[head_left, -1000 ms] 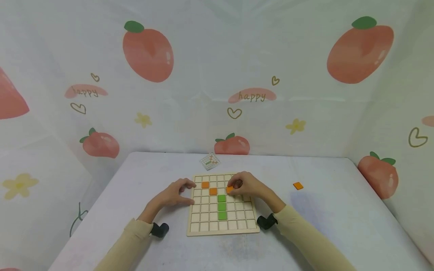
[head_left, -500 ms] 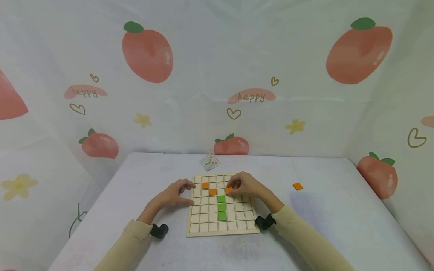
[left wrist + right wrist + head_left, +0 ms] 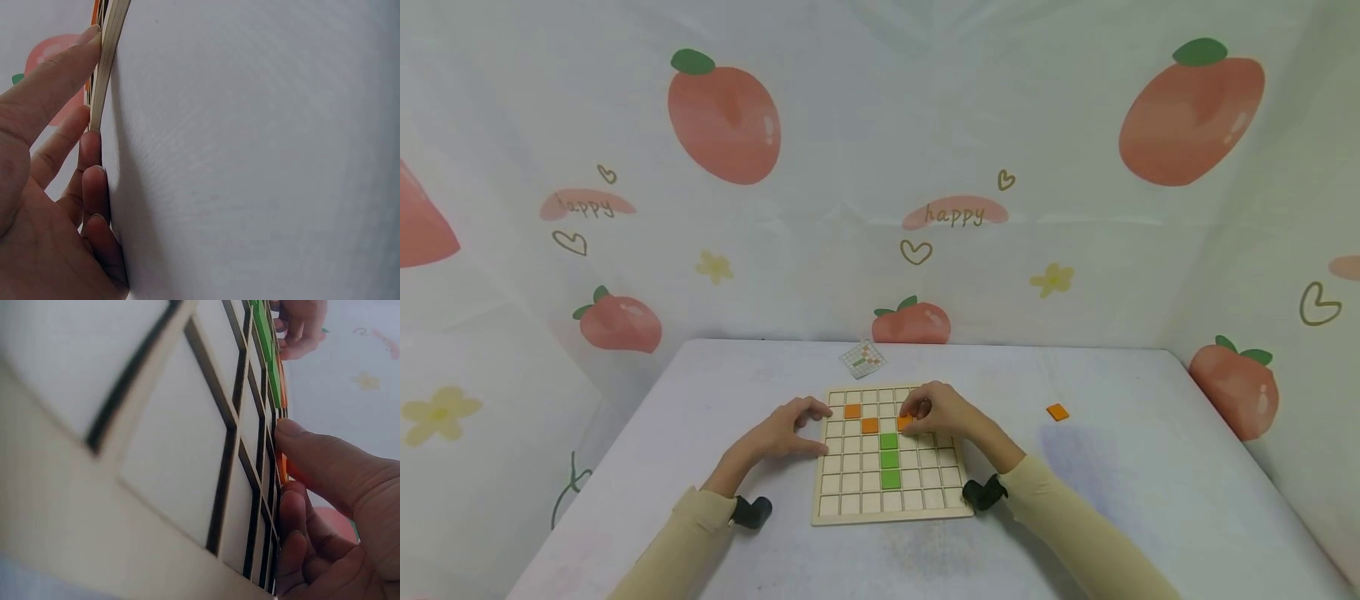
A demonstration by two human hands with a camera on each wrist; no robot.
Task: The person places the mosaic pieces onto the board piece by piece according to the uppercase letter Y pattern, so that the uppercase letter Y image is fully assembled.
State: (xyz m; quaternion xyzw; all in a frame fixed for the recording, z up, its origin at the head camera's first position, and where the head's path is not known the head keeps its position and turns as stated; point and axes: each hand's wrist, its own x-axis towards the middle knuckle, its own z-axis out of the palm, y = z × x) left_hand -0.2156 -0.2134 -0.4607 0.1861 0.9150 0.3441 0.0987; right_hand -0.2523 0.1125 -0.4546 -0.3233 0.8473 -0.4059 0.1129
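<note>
A square wooden grid board point(image 3: 842, 505) lies on the table in the head view. Two orange tiles, the upper-left tile point(image 3: 852, 411) and its lower-right neighbour point(image 3: 870, 426), sit in its cells. Below them, three green tiles make a column, with a middle green tile point(image 3: 890, 459). My right hand point(image 3: 946, 410) pinches another orange tile point(image 3: 905, 423) at a cell right of the second one; its fingers partly cover it. Thumb and fingertips of my left hand point(image 3: 786, 429) touch the board's left edge, spread apart. In the left wrist view the board's side point(image 3: 111, 53) meets the thumb.
A small pattern card point(image 3: 862, 359) showing a coloured grid lies behind the board. One loose orange tile point(image 3: 1057, 412) lies on the white table point(image 3: 1120, 467) to the right. A printed cloth point(image 3: 820, 125) forms the back and side walls.
</note>
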